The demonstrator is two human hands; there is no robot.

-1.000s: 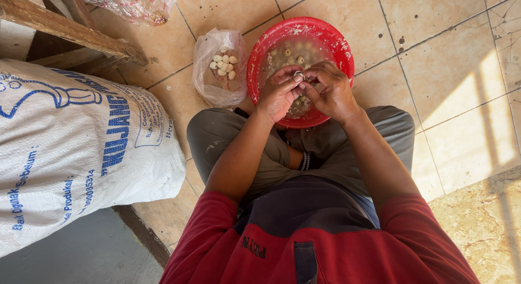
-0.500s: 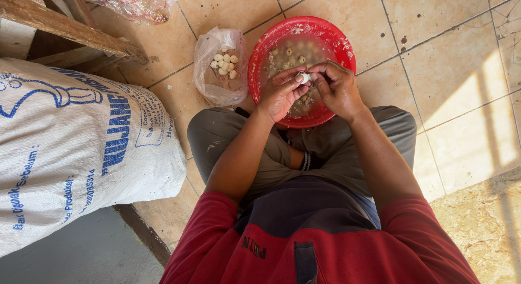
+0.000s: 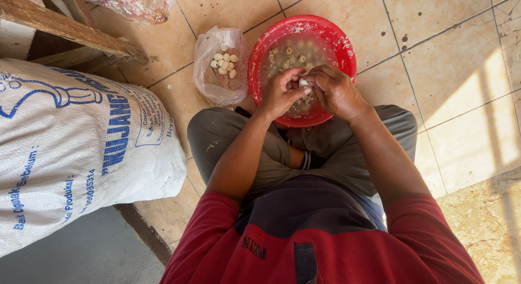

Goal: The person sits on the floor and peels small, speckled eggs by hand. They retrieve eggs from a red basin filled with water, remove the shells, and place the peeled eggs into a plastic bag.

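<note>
Over my lap: both hands met above the bowl, so scraps would fall in.
Left grip [image 3: 279, 94]: fingers pinched shut on the small pale clove [image 3: 304, 83].
Right grip [image 3: 336, 91]: closed on the same clove, working it.
Red bowl [image 3: 325, 31]: on the floor, holding cloves in water.
Plastic bag [image 3: 209, 72]: beside the bowl, holding pale pieces within reach.
White sack [image 3: 81, 153]: on my left.
</note>
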